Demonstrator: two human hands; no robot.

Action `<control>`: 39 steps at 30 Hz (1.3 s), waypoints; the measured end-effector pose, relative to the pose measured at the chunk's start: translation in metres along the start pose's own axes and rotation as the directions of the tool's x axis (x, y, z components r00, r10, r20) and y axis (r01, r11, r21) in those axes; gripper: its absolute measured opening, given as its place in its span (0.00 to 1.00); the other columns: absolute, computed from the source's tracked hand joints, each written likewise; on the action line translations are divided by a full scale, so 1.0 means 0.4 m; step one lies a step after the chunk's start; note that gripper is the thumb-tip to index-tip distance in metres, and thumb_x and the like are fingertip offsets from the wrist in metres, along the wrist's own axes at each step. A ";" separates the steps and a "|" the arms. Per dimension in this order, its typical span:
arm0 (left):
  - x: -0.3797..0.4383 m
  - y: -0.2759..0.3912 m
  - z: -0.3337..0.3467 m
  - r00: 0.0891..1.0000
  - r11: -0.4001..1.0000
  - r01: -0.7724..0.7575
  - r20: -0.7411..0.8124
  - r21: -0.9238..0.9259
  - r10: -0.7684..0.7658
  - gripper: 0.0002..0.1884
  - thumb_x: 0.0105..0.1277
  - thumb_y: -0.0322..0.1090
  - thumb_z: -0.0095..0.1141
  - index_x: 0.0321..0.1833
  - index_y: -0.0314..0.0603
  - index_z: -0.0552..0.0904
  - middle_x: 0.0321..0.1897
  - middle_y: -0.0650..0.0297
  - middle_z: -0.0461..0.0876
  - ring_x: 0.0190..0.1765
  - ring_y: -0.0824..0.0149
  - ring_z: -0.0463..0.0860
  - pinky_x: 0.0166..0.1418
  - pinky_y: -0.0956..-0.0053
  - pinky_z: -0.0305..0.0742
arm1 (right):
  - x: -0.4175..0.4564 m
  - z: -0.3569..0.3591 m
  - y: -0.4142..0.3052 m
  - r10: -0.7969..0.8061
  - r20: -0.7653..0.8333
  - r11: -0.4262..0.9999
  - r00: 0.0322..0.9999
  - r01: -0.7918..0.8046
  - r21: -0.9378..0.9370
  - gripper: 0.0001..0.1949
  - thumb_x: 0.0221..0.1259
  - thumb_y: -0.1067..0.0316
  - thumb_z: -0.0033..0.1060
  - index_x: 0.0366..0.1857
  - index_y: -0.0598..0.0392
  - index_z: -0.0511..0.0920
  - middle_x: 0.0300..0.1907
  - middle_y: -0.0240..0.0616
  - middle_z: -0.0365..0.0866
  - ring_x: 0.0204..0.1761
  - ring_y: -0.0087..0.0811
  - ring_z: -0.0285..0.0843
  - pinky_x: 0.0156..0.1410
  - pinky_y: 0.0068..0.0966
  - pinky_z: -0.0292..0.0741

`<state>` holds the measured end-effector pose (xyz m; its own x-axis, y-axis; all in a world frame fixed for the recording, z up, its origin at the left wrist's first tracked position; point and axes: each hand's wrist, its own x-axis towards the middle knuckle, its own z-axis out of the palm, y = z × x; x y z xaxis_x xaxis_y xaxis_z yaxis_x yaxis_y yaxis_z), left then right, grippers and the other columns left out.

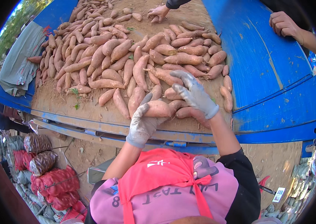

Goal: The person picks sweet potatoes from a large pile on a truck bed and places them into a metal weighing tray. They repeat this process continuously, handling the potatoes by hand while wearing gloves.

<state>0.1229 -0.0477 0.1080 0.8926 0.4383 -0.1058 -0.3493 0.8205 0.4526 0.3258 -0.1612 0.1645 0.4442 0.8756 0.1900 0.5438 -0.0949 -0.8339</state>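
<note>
My left hand (143, 124), in a soiled pale work glove, is closed around a plump sweet potato (158, 108) near the front edge of a truck bed (113, 120). My right hand (195, 93), gloved alike, is just to the right with its fingers spread. Between and beneath those fingers lies the end of a tapered sweet potato (163, 75); whether they touch it is unclear. Below the right palm is a darker sweet potato (193, 113), partly hidden. A large heap of sweet potatoes (102, 58) spreads beyond both hands.
A blue side panel (267, 64) bounds the bed at right, with another person's hand (285, 25) on it. Another hand (158, 13) reaches in at the far side. Folded sacks (20, 58) hang at left. Filled red mesh bags (57, 182) stand on the ground.
</note>
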 end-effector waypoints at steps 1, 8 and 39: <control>0.005 0.011 -0.015 0.997 0.998 0.055 -0.048 -0.043 -0.057 0.33 0.77 0.46 0.54 0.80 0.42 0.62 0.75 0.51 0.66 0.72 0.50 0.73 0.73 0.40 0.73 | 0.075 -0.006 0.082 -0.099 -0.152 0.969 0.983 0.060 -0.241 0.19 0.75 0.60 0.56 0.63 0.57 0.80 0.69 0.47 0.76 0.73 0.43 0.71 0.79 0.35 0.65; -0.020 0.061 -0.066 0.966 0.984 0.100 -0.224 -0.147 -0.132 0.35 0.76 0.66 0.50 0.72 0.43 0.74 0.60 0.54 0.82 0.59 0.54 0.83 0.61 0.53 0.83 | 0.554 -0.190 0.347 0.050 -0.178 0.775 0.983 -0.151 -0.614 0.29 0.76 0.44 0.49 0.68 0.56 0.76 0.71 0.53 0.74 0.76 0.50 0.68 0.80 0.40 0.63; 0.054 0.058 -0.017 0.984 0.999 0.000 -0.180 -0.051 -0.010 0.34 0.68 0.51 0.65 0.70 0.37 0.70 0.50 0.53 0.81 0.50 0.53 0.83 0.55 0.55 0.82 | 0.778 -0.192 0.463 0.111 0.363 0.979 0.925 -0.040 -0.198 0.23 0.75 0.53 0.60 0.67 0.54 0.77 0.62 0.41 0.84 0.64 0.41 0.80 0.73 0.35 0.73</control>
<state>0.1323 -0.0168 0.1102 0.8302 0.4892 -0.2673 -0.3631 0.8384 0.4065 0.6194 0.0574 0.1089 0.2131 0.9714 -0.1047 0.6561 -0.2216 -0.7214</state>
